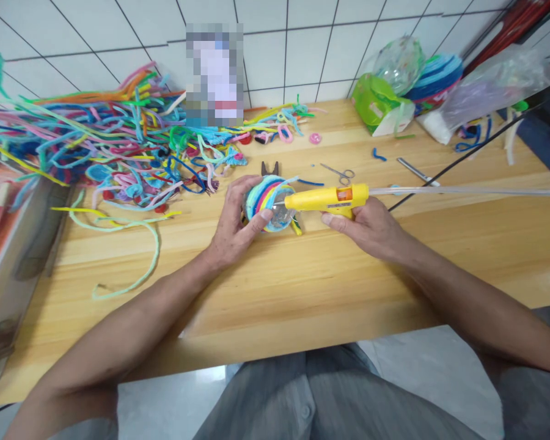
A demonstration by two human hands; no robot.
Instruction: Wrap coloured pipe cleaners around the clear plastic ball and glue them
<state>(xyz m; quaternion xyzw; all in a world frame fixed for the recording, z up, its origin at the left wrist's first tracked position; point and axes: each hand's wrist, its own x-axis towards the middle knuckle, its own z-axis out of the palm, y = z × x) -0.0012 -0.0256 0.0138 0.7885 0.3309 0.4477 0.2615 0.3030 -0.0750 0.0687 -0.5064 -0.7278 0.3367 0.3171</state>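
Near the centre of a wooden table, one round object, clear and partly wrapped in coloured strands, is clasped between the thumb and fingers of the left hand. One yellow glue gun is gripped by its handle in the right hand, its nozzle pointed at the clear part of the object. One pair of scissors, one pair of pliers and one slim metallic tool are seen beyond the hands. The far left is occupied by a tangled pile of fuzzy strands, too many to be counted. At the far right are set one green packet, one transparent ball, one blue striped item and one plastic bag. A clear glue stick extends from the rear of the gun and is crossed by a black cable. The pliers' handles are hidden behind the object; the right fingers are largely concealed by the gun. Whether the object is touched by the nozzle cannot be told. One patch before the tiled wall is pixelated.
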